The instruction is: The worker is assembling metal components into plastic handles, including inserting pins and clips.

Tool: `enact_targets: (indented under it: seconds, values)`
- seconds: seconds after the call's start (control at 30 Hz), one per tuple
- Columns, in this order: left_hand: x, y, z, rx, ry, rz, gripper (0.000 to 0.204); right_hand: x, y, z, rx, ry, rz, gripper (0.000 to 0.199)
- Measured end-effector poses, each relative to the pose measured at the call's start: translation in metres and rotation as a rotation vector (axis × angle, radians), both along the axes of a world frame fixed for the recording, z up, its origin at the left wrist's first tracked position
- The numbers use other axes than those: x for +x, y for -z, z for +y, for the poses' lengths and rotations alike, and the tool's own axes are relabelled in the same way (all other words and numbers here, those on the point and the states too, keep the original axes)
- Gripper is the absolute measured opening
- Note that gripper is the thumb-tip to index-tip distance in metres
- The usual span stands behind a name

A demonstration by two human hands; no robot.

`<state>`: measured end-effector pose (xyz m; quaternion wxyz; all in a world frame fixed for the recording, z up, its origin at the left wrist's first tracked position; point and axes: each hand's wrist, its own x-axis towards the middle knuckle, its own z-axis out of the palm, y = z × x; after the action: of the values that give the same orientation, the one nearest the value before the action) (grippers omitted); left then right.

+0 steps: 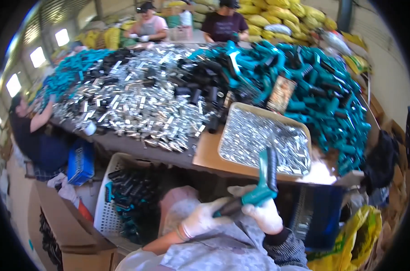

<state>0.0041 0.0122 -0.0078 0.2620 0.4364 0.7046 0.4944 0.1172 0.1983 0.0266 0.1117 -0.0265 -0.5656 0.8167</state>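
Note:
In front of my body, both gloved hands are on a teal-and-black angled plastic handle. My left hand, in a white glove, is closed around its dark lower end. Wrapped about the teal middle is my right hand, also white-gloved, with a dark grey knitted sleeve behind it. The handle's black-backed upper part points up, overlapping the near edge of a tray of small shiny metal pieces. What the fingers press on underneath is hidden.
A large pile of metal parts covers the table, with teal handles heaped right. A white perforated crate of black-and-teal handles stands lower left beside a cardboard box. A yellow bag lies lower right. Several people work around the table.

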Motion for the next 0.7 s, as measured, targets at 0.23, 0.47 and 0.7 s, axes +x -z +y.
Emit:
enact_targets:
  seconds: [0.23, 0.47, 0.7]
  values:
    - [-0.010, -0.018, -0.025, 0.094, 0.125, -0.063, 0.068, 0.052, -0.099, 0.030, 1.346, 0.400, 0.532, 0.036]
    - [-0.029, -0.032, -0.030, -0.193, 0.342, 0.286, 0.062, 0.012, -0.065, 0.040, 0.890, -0.306, -0.087, 0.056]
    - [-0.029, 0.013, -0.041, -0.020, 0.414, 0.102, 0.066, 0.017, -0.027, 0.015, 1.687, -0.201, 0.354, 0.045]
